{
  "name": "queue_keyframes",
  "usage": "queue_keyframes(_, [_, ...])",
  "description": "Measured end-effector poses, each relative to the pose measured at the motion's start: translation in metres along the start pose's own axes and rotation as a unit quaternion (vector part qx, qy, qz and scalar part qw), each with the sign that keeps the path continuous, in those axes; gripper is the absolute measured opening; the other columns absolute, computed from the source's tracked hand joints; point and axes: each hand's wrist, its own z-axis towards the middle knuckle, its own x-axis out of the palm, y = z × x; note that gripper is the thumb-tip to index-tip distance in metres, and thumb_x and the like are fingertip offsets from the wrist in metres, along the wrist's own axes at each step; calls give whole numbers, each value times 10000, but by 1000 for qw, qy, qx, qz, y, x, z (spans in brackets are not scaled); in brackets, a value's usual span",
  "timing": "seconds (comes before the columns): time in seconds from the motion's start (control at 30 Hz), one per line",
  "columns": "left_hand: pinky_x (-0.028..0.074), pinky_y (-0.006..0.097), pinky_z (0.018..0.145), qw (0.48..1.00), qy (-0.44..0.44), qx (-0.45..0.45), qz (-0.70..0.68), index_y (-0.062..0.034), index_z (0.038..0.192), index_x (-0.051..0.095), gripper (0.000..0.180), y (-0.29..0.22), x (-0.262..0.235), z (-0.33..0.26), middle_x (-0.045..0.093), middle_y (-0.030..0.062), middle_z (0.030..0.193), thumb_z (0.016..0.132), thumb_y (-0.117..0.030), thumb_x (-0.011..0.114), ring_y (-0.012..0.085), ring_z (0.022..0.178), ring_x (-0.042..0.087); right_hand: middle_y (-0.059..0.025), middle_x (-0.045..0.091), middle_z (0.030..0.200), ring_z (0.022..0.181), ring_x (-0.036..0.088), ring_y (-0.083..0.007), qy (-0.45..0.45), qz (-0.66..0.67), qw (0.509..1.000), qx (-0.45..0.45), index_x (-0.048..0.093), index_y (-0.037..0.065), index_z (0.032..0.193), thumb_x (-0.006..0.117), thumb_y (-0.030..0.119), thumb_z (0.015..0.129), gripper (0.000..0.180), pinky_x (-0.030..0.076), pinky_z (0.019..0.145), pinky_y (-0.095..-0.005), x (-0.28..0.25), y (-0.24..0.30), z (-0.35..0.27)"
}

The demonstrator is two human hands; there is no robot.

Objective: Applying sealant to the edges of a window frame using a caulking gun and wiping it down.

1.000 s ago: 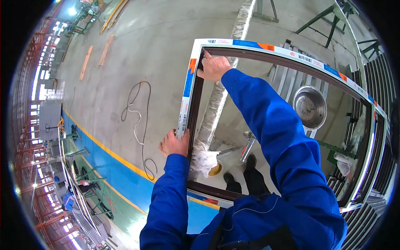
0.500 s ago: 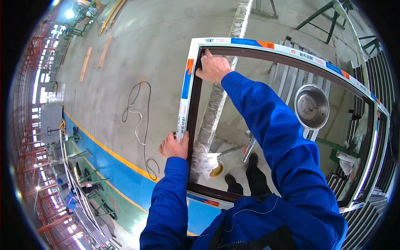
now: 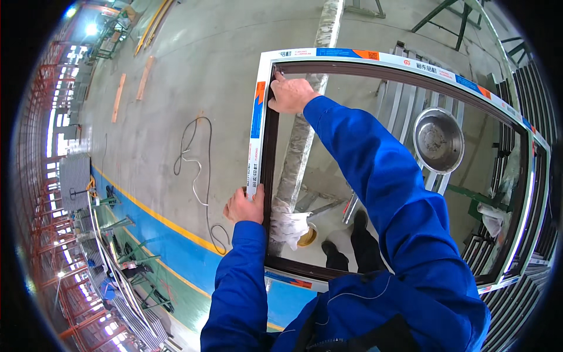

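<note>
A large rectangular window frame [image 3: 328,54], white film with blue and orange patches on its outer faces and dark brown profile inside, lies level in front of me. My left hand [image 3: 244,206] is closed round the frame's left side, near its lower half, with the thumb toward the inner edge. At the far left inner corner my right hand [image 3: 291,95] has its fingers curled and one fingertip pressed into the brown groove. Whatever is in those fingers, if anything, is hidden. My right forearm crosses over the frame's opening.
Through the opening show a metal basin [image 3: 438,141] on aluminium profiles, a wrapped support bar [image 3: 295,155], a white cloth [image 3: 288,227] and my shoes. A dark cable [image 3: 209,170] lies on the floor at left. Dark profiles [image 3: 533,100] are stacked at right, near green trestles [image 3: 451,26].
The view has shifted slightly, so the frame's far left corner appears a little farther left. Both hands keep almost the same places on the frame.
</note>
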Motion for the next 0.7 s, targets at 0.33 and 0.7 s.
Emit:
queue_keyframes(0.33, [386, 452, 892, 1000, 0, 4, -11, -94, 878, 678, 467, 2, 0, -1, 678, 100, 842, 755, -544, 661, 302, 844, 622, -323, 354, 1420, 966, 662, -368, -9, -34, 996, 80, 587, -52, 1136, 578, 341, 767, 539, 538, 823, -430, 2, 1, -12])
queue_keyframes(0.7, [440, 463, 786, 999, -17, 37, 12, -49, 915, 676, 521, 2, -3, -2, 678, 164, 835, 794, -553, 618, 346, 811, 634, -356, 337, 1408, 958, 644, -417, -48, 39, 993, 102, 527, -67, 1113, 587, 270, 757, 494, 532, 820, -459, 9, 8, -7])
